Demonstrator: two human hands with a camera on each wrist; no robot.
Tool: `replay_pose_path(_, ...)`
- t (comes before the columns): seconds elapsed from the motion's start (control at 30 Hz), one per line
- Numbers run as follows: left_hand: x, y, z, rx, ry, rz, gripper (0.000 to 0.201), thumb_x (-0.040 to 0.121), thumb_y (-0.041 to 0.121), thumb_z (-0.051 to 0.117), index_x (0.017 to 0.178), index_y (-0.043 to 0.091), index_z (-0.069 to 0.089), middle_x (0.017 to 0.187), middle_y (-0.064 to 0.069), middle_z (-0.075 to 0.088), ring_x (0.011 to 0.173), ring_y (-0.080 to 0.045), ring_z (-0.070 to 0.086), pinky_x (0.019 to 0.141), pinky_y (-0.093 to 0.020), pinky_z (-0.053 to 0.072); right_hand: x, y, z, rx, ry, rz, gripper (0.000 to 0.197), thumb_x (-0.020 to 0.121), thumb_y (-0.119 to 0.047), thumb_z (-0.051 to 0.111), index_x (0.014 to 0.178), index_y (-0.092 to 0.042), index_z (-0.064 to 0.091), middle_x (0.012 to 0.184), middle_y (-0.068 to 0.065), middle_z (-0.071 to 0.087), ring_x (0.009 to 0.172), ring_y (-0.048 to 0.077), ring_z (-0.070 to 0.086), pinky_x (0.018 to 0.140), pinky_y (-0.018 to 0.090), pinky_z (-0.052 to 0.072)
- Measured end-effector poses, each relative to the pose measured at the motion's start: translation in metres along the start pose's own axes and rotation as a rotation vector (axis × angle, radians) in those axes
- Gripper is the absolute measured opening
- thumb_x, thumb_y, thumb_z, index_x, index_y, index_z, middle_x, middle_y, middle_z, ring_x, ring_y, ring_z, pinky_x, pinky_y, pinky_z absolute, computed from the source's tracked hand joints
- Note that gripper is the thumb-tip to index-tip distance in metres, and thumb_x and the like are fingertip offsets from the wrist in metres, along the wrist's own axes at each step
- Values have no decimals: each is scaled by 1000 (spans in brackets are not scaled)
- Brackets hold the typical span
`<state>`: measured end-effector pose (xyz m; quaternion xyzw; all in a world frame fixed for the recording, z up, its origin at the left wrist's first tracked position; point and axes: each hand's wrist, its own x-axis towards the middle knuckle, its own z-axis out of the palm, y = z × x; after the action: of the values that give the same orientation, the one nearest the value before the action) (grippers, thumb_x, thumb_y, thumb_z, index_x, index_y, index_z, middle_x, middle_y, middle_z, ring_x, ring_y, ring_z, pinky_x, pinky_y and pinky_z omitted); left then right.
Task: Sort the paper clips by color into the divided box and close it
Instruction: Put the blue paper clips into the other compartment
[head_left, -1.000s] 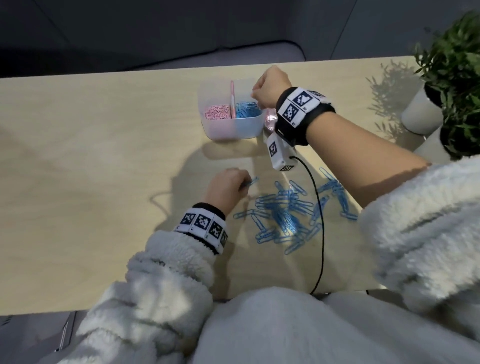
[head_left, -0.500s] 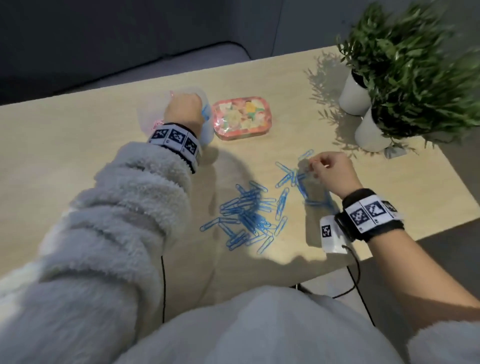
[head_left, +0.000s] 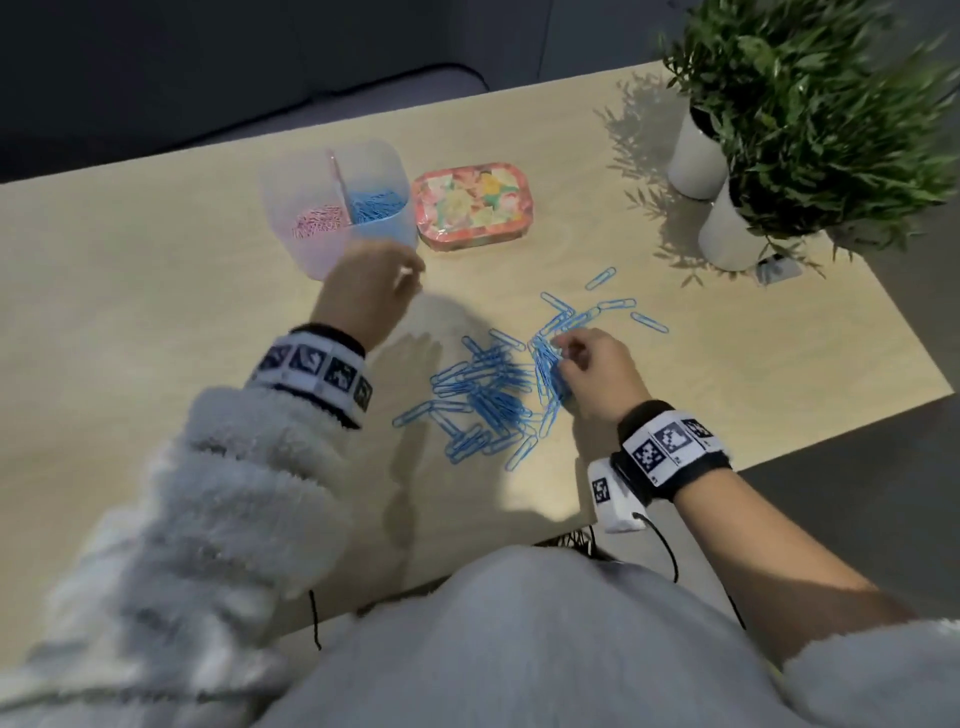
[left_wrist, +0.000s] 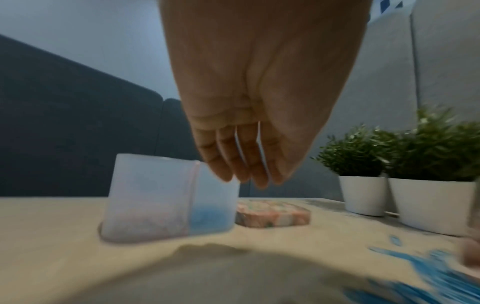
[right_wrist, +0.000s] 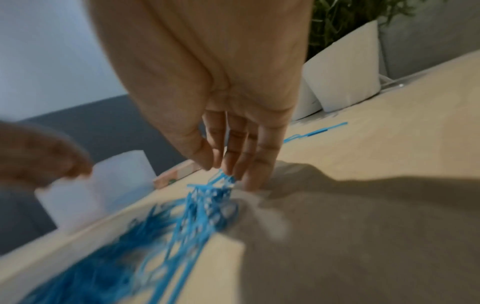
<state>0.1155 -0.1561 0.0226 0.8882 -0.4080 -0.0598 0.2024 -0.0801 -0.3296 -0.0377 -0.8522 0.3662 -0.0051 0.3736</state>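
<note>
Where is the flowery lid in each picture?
Head view: the floral lid lies upper middle, just right of the divided box.
Left wrist view: lid at centre, low, behind the box's right side.
Right wrist view: only a sliver shows, left of centre.
Shared landmark: the divided box beside it.

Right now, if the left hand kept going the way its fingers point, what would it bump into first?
Probably the divided box. The left hand hangs with straight fingers just above and before its near rim, on the blue side. Depth is unclear, so it might pass over.

1 box (head_left: 332, 208), 1 lid (head_left: 470, 208), 2 plants (head_left: 810, 93), approx 40 blue clips (head_left: 483, 395)
</note>
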Motion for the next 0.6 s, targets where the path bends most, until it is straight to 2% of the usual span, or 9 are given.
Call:
replay_pose_path(0.07, -35, 3, 13, -37, -126, -71, 28, 88, 22, 58, 112, 8, 60, 111, -14, 61, 103, -32, 53, 90, -40, 41, 10, -1, -11, 40, 144, 41, 24, 81, -8, 50, 97, -12, 68, 99, 13, 69, 91, 28, 64, 85, 35, 49)
replay_pose_path(0.13, -67, 2, 21, -86, -246, -211, 44, 81, 30, 66, 118, 11, 53, 108, -10, 54, 90, -23, 51, 85, -37, 43, 27, 7, -31, -87, 280, 87, 26, 83, -14, 47, 100, -8, 66, 109, 20, 65, 102, 35, 61, 86, 39, 47)
replay_pose_path(0.17, -81, 1, 24, -122, -297, -279, 52, 77, 32, 71, 120, 12, 50, 106, -7, 50, 86, -20, 49, 84, -36, 44, 35, 12, -41, -178, 294, 136, 28, 85, -16, 47, 106, -5, 63, 116, 24, 58, 108, 39, 56, 89, 42, 46)
replay_pose_path(0.23, -101, -1, 29, -156, -387, -358, 64, 68, 32, 78, 121, 14, 46, 106, -5, 45, 90, -21, 51, 86, -36, 45, 50, 20, -54, -303, 234, 274, 35, 90, -19, 45, 118, -1, 54, 130, 27, 44, 119, 44, 45, 96, 45, 41)
replay_pose_path(0.3, -112, -2, 38, -176, -410, -372, 60, 69, 27, 78, 119, 13, 47, 111, -7, 46, 98, -24, 53, 88, -36, 46, 61, 21, -54, -342, 176, 297, 37, 91, -20, 45, 122, -1, 51, 134, 28, 39, 122, 45, 41, 101, 45, 37)
replay_pose_path(0.43, -109, 5, 55, -200, -309, -275, 29, 83, 14, 62, 110, 9, 53, 110, -10, 50, 99, -28, 57, 87, -36, 47, 72, 0, -35, -363, 103, 58, 34, 89, -14, 47, 119, -1, 57, 121, 31, 47, 112, 47, 47, 98, 44, 38)
replay_pose_path(0.6, -88, 14, 68, -175, -264, -153, 17, 88, 10, 54, 104, 7, 57, 105, -14, 55, 94, -31, 59, 83, -41, 49, 50, -27, -1, -366, -16, -173, 33, 89, -10, 45, 119, -5, 58, 114, 26, 49, 109, 39, 45, 93, 41, 39)
